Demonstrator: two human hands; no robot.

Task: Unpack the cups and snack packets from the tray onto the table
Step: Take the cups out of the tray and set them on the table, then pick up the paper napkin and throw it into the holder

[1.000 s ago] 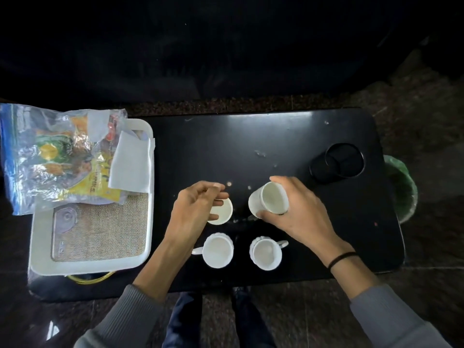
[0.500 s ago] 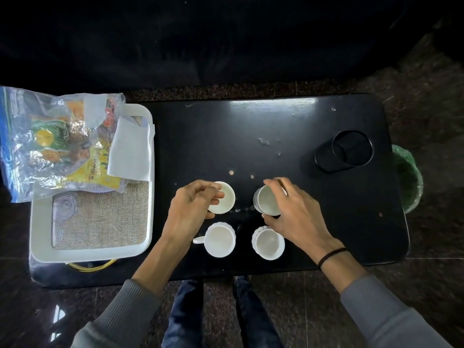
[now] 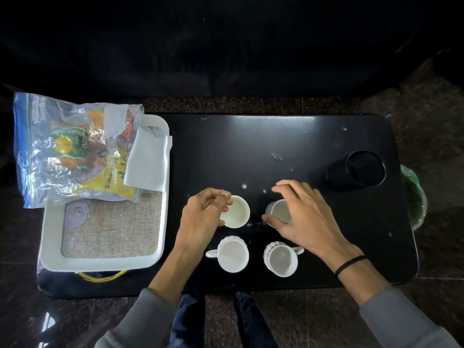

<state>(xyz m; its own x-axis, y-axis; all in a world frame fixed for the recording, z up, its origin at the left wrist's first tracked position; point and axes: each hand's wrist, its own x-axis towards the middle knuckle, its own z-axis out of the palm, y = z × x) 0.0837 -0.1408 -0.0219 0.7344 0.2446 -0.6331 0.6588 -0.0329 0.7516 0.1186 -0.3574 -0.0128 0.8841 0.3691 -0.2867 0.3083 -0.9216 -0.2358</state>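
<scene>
Four white cups stand on the black table (image 3: pixel 276 136). My left hand (image 3: pixel 203 217) pinches the rim of the back left cup (image 3: pixel 237 212), which rests on the table. My right hand (image 3: pixel 303 217) arches over the back right cup (image 3: pixel 278 210), its thumb against the cup's side and its fingers spread loosely above the rim. Two ribbed handled cups (image 3: pixel 233 254) (image 3: pixel 281 258) stand in front, near the table's edge. The white tray (image 3: pixel 103 262) sits at the left; a clear bag of snack packets (image 3: pixel 70 151) lies across its far end.
A white napkin (image 3: pixel 148 162) leans on the snack bag. A small clear lid (image 3: pixel 75 214) lies on the tray's woven mat. A round black cup holder (image 3: pixel 359 172) is sunk into the table's right end. Something green (image 3: pixel 413 197) sits beyond the right edge.
My right hand brought its tilted cup down upright onto the table beside the left one, and its fingers have loosened. My left hand keeps hold of its cup.
</scene>
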